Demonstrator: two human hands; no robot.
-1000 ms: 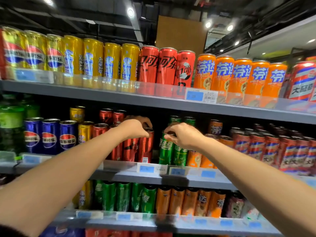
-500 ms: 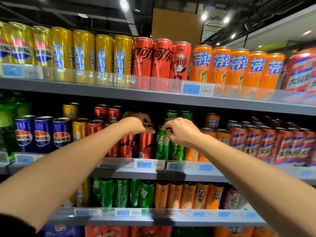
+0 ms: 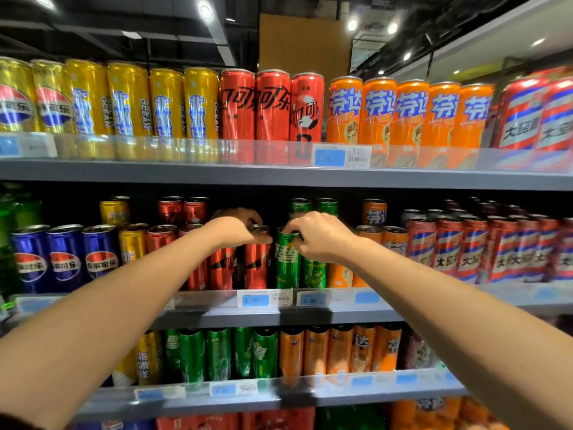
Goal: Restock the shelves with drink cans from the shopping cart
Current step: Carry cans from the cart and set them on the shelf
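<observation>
On the middle shelf (image 3: 217, 308) stand rows of slim drink cans. My left hand (image 3: 232, 228) grips the top of a red cola can (image 3: 255, 265) at the front of the red row. Right beside it, my right hand (image 3: 319, 237) pinches the rim of a green can (image 3: 286, 262), which stands upright at the shelf's front edge. Both arms reach in from below. The shopping cart is out of view.
Blue cans (image 3: 65, 259) and yellow cans (image 3: 131, 246) fill the middle shelf's left side; orange cans (image 3: 393, 240) and red-striped cans (image 3: 471, 249) the right. The top shelf (image 3: 279, 175) overhangs closely. A lower shelf (image 3: 279, 395) holds green and orange cans.
The view has drifted slightly; both hands stay on the same two can tops, the left on the red can, the right on the green can, with the cans settled closer together.
</observation>
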